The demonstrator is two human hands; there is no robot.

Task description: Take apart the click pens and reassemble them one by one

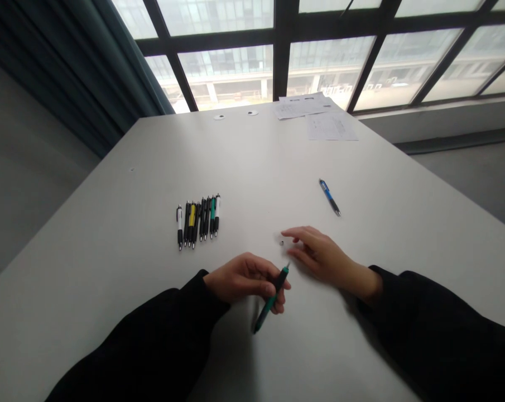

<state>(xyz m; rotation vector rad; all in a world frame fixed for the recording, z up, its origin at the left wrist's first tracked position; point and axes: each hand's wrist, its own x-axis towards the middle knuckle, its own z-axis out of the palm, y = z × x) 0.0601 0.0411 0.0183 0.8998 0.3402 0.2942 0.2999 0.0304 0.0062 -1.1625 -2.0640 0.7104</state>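
Observation:
My left hand (252,277) grips a green and black pen (271,301) between thumb and fingers, its thin tip pointing up and away. Just beyond that tip, my right hand (317,251) hovers low over the table with thumb and forefinger apart, nothing between them. A tiny silvery piece, perhaps a pen's metal tip (281,243), lies on the table near the right fingertips. To the left, a row of several pens (200,220) in black, white, yellow and green lies side by side. A single blue pen (330,197) rests beyond my right hand.
The white table (235,156) reaches back to the windows. Printed papers (331,126) lie at its far right end, and two round white-rimmed discs (219,117) sit near the far edge. A dark blue curtain (110,67) hangs at the left.

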